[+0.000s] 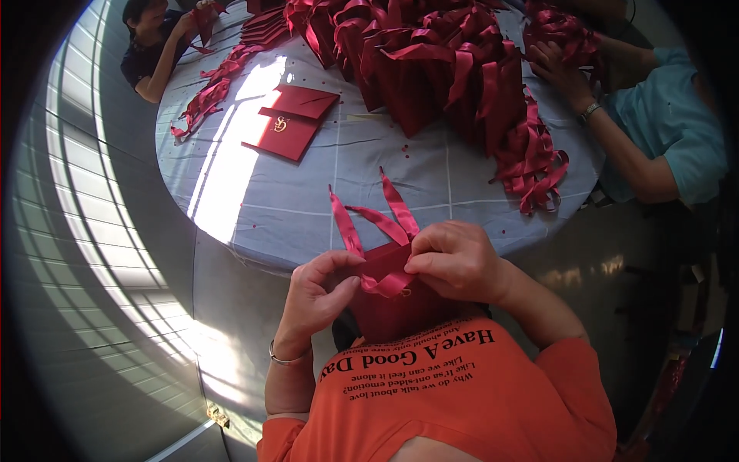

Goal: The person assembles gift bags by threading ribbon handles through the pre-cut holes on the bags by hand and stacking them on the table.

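Close to my body is a dark red paper gift bag (pixel 385 313) with a gold mark on its front. Pink-red satin ribbons (pixel 396 202) stick up from its top, and another ribbon loop (pixel 387 285) hangs across the front. My left hand (pixel 317 296) is closed at the bag's upper left, its fingertips on the edge by the loop's left end. With thumb and forefinger together, my right hand (pixel 456 260) pinches the ribbon at the bag's upper right. The fingers hide the spots where the ribbon meets the bag.
A round table (pixel 285 219) with a grey cloth lies just ahead. On it are a flat red bag (pixel 291 122), a big heap of ribboned red bags (pixel 439 77) and loose ribbons (pixel 531 173). One co-worker (pixel 645 127) handles bags at right, another (pixel 158 42) at far left.
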`<state>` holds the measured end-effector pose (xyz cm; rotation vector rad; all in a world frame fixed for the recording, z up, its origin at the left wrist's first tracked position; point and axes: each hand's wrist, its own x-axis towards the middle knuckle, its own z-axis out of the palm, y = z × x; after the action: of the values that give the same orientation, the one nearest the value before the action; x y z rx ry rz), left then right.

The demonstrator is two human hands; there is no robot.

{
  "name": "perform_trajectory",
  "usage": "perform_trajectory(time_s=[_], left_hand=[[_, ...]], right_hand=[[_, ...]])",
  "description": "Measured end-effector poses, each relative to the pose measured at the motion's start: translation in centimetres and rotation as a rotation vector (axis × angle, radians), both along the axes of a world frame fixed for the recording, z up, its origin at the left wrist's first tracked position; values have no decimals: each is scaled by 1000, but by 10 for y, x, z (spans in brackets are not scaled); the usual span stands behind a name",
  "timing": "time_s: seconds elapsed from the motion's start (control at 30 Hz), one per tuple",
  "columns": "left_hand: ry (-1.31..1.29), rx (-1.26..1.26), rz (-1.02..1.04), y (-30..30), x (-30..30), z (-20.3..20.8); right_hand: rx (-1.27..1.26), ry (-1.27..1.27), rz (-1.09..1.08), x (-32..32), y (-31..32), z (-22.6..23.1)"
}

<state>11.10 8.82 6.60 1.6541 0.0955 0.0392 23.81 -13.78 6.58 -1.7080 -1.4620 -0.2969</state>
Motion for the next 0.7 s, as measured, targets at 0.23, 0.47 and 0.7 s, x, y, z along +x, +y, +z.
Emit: perform_trajectory(time_s=[0.23, 0.47, 0.7], left_hand=[[41, 9, -4, 2, -2, 3], [140, -25, -24, 1, 3, 11], [50, -32, -86, 2, -1, 10]], right_hand=[[44, 102, -98, -6, -7, -3], [13, 457, 222, 13, 1, 7], [-328, 855, 211, 21, 15, 28]])
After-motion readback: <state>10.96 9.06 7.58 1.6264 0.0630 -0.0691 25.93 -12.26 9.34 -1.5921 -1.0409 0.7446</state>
